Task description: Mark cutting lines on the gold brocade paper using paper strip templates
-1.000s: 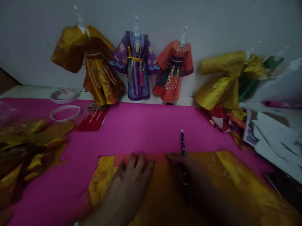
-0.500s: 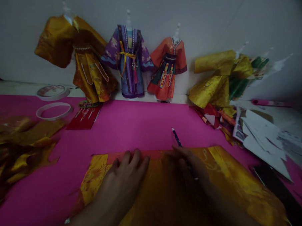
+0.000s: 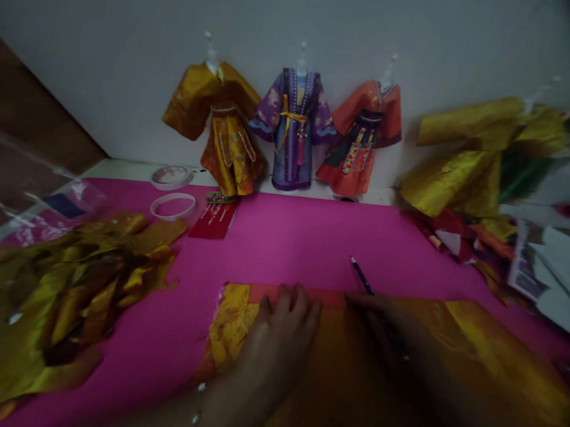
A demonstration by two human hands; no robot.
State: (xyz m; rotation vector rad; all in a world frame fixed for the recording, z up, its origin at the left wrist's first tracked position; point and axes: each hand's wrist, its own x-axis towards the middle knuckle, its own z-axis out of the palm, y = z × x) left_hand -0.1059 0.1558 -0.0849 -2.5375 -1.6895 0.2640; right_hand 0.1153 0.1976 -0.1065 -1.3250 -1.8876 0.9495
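A sheet of golden patterned fabric [image 3: 325,379] lies across the pink work surface, with an orange-red strip [image 3: 328,298] along its far edge. My left hand [image 3: 280,333] rests on the fabric with fingers apart, the fingertips touching that strip. My right hand [image 3: 393,331] is closed around a dark pen [image 3: 360,275], which slants up past the fingers with its light end pointing away from me. The fingers of this hand sit at the strip's right part. Dim light and blur hide the pen's lower end.
Small dress forms in a gold robe [image 3: 226,135], a purple robe [image 3: 293,132] and an orange dress [image 3: 364,138] stand along the wall. Gold scraps [image 3: 88,280] heap at left, near tape rolls [image 3: 172,206] and a red card [image 3: 213,220]. White papers [image 3: 560,276] lie at right.
The view has turned left, so everything appears further right and more of the gold scraps shows. Both hands keep about the same places on the fabric, with the pen still held.
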